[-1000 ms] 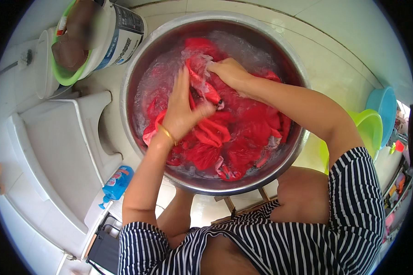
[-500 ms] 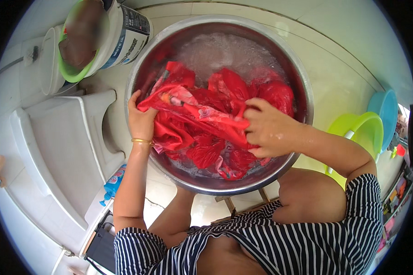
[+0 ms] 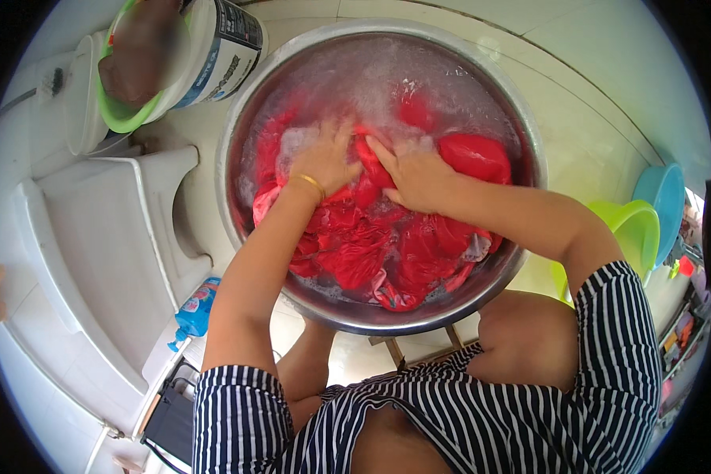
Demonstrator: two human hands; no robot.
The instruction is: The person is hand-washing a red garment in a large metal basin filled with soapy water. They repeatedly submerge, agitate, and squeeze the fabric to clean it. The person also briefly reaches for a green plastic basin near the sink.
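A big steel basin (image 3: 407, 322) holds cloudy water and a wet, bunched red cloth (image 3: 344, 265) with a pink flower pattern. My left hand (image 3: 324, 162), with a gold bangle at its wrist, presses down on the cloth with its fingers spread, the tips partly in the water. Beside it, my right hand (image 3: 419, 178) lies on the cloth, thumb and fingers apart. Neither hand grips the fabric. One red bulge of cloth (image 3: 474, 158) rises out of the water right of my right hand.
At upper left stand a white bucket (image 3: 233, 51) and a green-rimmed tub (image 3: 122, 120) with something brown on it. A white ceramic fixture (image 3: 95, 253) is on the left, near a blue bottle (image 3: 197, 308). Lime-green (image 3: 632, 229) and blue (image 3: 662, 207) basins stand at right.
Both hands have let go of the stretched cloth they were holding up. They have moved inward and forward, pushing it down into the water, which now splashes and blurs around them.
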